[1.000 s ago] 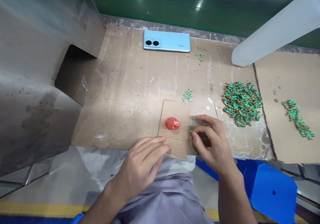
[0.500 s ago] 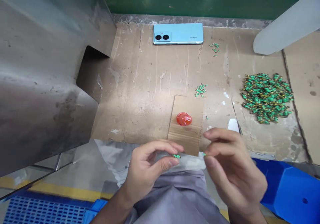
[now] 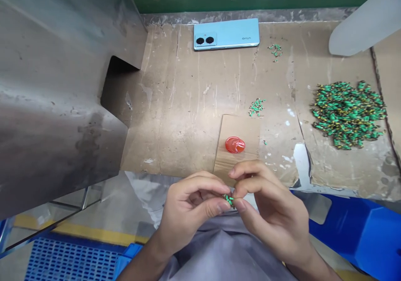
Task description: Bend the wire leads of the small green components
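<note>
Small green pieces with dark and yellowish ends (image 3: 229,199) sit between the fingertips of both hands, just off the table's front edge; their exact kind is too small to make out. My left hand (image 3: 196,203) pinches them between thumb and index finger. From the other side, the thumb and index fingertip of my right hand (image 3: 269,210) close on the same spot, touching the pieces. Beyond the hands, a round red glossy dish (image 3: 234,145) rests on a cardboard strip (image 3: 224,164), whose near end the hands partly hide.
A big pile of green pieces (image 3: 349,114) lies at right, with smaller clusters (image 3: 257,107) near the middle and behind. A light blue phone (image 3: 226,34) lies at the back. A metal housing (image 3: 62,89) stands left, a white tube (image 3: 363,22) back right, a blue stool (image 3: 369,235) below.
My right hand has moved left with its small green piece, and its fingertips now meet those of my left hand. The view has shifted slightly.
</note>
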A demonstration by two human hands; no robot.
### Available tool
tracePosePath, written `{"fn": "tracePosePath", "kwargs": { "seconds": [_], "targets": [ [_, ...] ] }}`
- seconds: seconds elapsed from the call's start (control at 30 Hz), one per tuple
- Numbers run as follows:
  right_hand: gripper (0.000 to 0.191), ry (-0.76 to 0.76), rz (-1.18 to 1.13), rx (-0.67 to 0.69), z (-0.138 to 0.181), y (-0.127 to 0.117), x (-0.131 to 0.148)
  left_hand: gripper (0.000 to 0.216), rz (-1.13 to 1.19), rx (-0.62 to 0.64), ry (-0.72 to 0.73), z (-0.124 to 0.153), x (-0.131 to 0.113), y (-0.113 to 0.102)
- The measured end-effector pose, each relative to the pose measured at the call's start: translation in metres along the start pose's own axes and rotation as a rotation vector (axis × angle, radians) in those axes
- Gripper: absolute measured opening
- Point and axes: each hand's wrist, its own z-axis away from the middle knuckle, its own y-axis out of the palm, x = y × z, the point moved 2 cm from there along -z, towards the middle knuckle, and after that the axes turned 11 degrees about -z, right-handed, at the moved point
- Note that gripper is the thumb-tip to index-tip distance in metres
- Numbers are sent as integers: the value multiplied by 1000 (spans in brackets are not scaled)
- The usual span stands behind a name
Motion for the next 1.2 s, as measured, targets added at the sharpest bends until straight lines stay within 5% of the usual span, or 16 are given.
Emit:
{"fn": "tracePosePath", "kwargs": {
  "seconds": [1.2],
  "targets": [
    [11,6,70,127,-10,-8,0,9,-211,-12,88,-1,2,-3]
  ]
}}
